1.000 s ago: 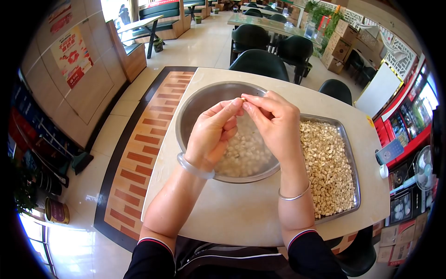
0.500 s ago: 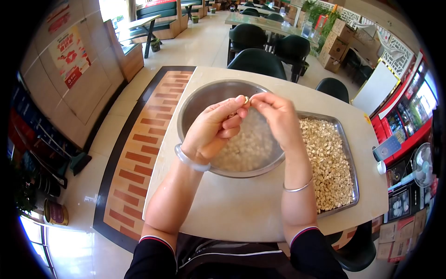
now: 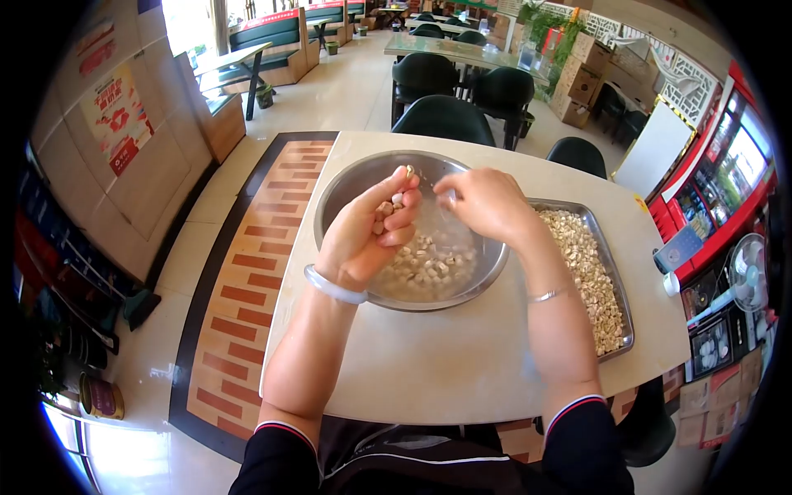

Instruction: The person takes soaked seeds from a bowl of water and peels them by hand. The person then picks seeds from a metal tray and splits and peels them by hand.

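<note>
The basin (image 3: 340, 198) near the beige tabletop's (image 3: 454, 371) far left corner is coloured silver-grey, the pieces (image 3: 591, 280) along the right edge cream. Beyond the left edge, tan flooring (image 3: 247, 268) is patterned with red-brown bars.

Left fingers (image 3: 403, 219) and right fingers (image 3: 455, 188) above a basin (image 3: 337, 202), pieces (image 3: 433, 260) in it, table (image 3: 437, 363) beneath; tray (image 3: 614, 279) of piled pieces (image 3: 590, 272) right of the right fingers, chair (image 3: 445, 120) beyond both, behind the table

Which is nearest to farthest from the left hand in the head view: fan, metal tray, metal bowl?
1. Metal bowl: directly under the left hand.
2. Metal tray: to the right, on the same table.
3. Fan: far right, past the table's edge.
</note>
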Demonstrator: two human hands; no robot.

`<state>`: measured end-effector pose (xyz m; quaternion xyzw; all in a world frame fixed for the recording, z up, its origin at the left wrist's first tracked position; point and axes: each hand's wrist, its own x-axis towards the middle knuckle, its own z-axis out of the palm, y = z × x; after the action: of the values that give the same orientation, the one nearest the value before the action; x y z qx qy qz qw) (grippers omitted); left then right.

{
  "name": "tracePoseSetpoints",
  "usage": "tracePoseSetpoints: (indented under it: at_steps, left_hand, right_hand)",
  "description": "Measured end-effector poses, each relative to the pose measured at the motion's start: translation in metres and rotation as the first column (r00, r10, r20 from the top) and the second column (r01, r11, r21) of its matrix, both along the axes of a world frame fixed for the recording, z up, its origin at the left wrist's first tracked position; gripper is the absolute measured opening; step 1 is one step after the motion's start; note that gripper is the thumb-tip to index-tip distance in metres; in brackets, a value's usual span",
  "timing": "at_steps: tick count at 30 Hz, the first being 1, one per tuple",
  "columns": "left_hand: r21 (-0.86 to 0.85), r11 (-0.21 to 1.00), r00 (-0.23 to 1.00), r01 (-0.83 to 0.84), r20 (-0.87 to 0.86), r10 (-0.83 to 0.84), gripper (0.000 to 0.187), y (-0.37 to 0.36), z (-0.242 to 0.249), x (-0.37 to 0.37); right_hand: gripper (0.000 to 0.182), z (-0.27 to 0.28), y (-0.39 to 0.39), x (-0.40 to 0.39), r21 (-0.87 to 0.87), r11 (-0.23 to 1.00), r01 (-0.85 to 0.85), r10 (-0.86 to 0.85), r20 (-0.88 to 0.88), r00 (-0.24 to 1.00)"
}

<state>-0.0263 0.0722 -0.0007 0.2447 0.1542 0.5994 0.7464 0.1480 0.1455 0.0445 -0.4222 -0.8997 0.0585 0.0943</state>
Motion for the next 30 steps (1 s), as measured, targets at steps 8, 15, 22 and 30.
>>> tracePoseSetpoints:
  at_steps: [8, 15, 22, 30]
  left_hand:
    - [0.013, 0.999, 0.992, -0.047, -0.118, 0.048, 0.028, 0.004, -0.016, 0.011]
    - [-0.134, 0.986, 0.982, -0.095, 0.151, 0.115, 0.047, 0.0, 0.0, 0.025]
    - [-0.104, 0.994, 0.985, -0.029, 0.169, 0.046, 0.051, 0.012, -0.022, 0.017]
    - [-0.049, 0.994, 0.994, -0.101, -0.048, 0.099, 0.028, 0.011, -0.02, 0.016]
  right_hand:
    - [0.027, -0.046, -0.018, -0.015, -0.157, 0.902, -0.402, 0.009, -0.925, 0.381]
    - [0.018, -0.042, -0.012, 0.008, -0.394, 0.721, -0.569, -0.394, -0.91, 0.131]
    - [0.021, -0.037, -0.036, -0.004, 0.122, 0.991, -0.056, 0.112, -0.517, 0.848]
    - [0.014, -0.051, -0.004, -0.005, -0.216, 0.898, -0.383, -0.065, -0.927, 0.371]
